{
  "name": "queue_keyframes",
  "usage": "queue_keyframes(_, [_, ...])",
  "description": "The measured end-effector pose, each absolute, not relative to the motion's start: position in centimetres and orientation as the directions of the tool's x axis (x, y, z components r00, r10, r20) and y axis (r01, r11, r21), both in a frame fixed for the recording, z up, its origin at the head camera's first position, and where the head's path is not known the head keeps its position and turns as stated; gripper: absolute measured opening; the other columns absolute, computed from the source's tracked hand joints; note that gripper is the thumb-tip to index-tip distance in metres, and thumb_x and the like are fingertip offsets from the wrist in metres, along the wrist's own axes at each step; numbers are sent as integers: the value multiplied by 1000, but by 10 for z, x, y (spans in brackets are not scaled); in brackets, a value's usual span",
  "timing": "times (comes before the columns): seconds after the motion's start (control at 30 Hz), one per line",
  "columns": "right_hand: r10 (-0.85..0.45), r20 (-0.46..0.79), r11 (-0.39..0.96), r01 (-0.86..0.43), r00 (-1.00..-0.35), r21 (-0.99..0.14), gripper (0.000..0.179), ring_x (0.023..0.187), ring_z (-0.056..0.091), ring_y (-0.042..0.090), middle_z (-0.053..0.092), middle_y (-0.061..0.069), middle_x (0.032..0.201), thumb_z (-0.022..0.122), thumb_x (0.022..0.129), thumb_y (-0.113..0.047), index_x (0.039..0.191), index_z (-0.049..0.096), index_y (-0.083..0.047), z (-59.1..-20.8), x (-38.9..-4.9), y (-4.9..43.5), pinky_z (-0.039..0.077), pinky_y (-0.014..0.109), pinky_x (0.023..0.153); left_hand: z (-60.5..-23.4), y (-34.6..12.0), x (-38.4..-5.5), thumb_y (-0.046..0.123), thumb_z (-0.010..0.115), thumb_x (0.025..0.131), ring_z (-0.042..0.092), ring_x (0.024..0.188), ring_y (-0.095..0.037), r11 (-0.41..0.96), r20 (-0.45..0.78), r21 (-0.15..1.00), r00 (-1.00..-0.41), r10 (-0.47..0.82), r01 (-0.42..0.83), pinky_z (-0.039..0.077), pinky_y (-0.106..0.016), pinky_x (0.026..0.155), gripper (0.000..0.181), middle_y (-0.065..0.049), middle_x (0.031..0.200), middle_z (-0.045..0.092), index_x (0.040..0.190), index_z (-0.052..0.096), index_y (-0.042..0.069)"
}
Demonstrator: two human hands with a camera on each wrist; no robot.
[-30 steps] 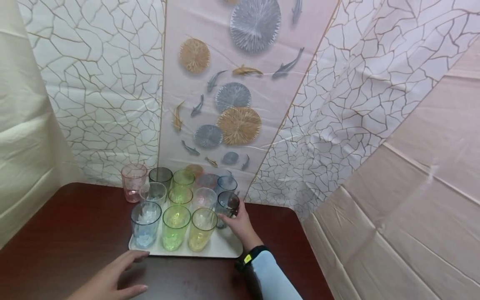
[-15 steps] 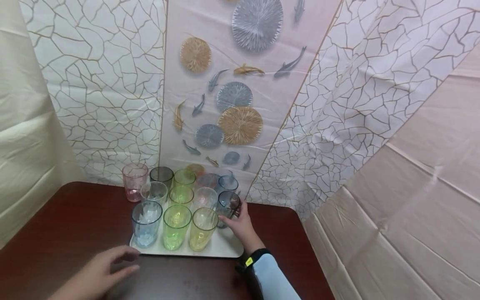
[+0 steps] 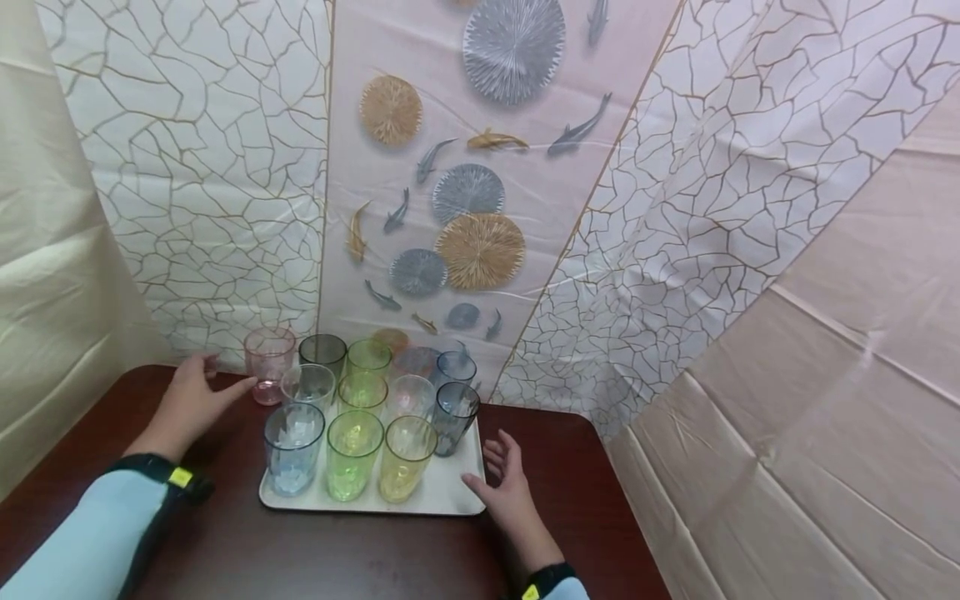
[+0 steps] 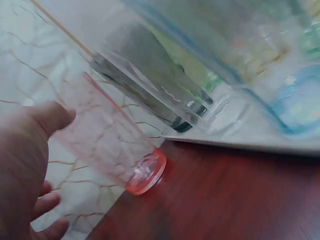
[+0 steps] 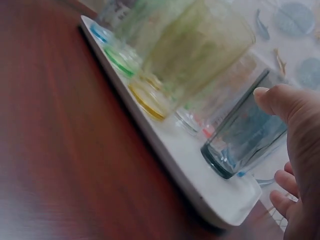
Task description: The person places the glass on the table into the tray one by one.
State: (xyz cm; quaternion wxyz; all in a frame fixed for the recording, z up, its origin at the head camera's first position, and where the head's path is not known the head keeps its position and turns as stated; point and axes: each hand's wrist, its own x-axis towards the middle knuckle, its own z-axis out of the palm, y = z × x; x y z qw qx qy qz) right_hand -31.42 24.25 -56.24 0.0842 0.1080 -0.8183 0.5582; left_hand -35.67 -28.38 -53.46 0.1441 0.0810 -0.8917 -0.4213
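A pink clear glass (image 3: 269, 367) stands on the table just left of the white tray (image 3: 459, 490). My left hand (image 3: 183, 408) reaches beside it with thumb and fingers apart. In the left wrist view the thumb comes close to the pink glass (image 4: 117, 145); whether it touches cannot be told. At the tray's right side stands a dark grey-blue glass (image 3: 454, 425). My right hand (image 3: 512, 492) hovers by the tray's right edge, fingers loosely bent and holding nothing. The right wrist view has the grey-blue glass (image 5: 245, 135) upright on the tray behind the thumb.
Several more glasses crowd the tray. In its front row are a blue glass (image 3: 292, 454), a green glass (image 3: 352, 458) and a yellow glass (image 3: 407, 462). The dark red table (image 3: 337, 554) extends around the tray. Patterned cloth (image 3: 225, 208) hangs close behind.
My right hand has let go of the grey-blue glass and drawn back toward the lower right. My left hand has moved from the tray's front up and left to the pink glass.
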Motion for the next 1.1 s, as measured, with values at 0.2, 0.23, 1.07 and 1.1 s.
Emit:
queue_keyframes(0.2, [-108, 299, 331, -318, -948, -888, 92, 135, 51, 39, 53, 23, 146, 85, 85, -10, 157, 29, -7, -563, -278, 243, 43, 56, 112, -533, -267, -399, 71, 70, 85, 30, 138, -60, 589, 190, 808, -936, -296, -22, 35, -74, 106, 129, -44, 156, 21, 163, 5, -8])
queue_keyframes(0.23, [-110, 313, 328, -331, -943, -885, 91, 134, 51, 39, 54, 21, 145, 85, 84, -8, 157, 30, -6, -563, -274, 242, 43, 56, 111, -533, -265, -402, 70, 71, 85, 31, 137, -60, 586, 198, 810, -935, -295, -14, 35, -74, 106, 128, -44, 156, 22, 163, 6, -8])
queue_keyframes(1.07, [-270, 395, 366, -473, -878, -802, 79, 129, 57, 34, 59, 9, 141, 86, 86, -16, 150, 42, -11, -547, -229, 242, 52, 50, 103, -528, -298, -248, 34, 92, 78, 60, 100, -12, 674, 393, 716, -903, -176, 180, 57, -35, 74, 86, -35, 126, 55, 140, 52, -10])
queue_keyframes(1.1, [-288, 391, 366, -478, -874, -799, 79, 129, 57, 32, 59, 7, 141, 86, 86, -17, 151, 42, -12, -547, -227, 242, 52, 49, 103, -530, -298, -237, 32, 93, 77, 56, 97, 1, 674, 388, 716, -906, -168, 181, 56, -26, 69, 85, -34, 125, 56, 140, 53, -10])
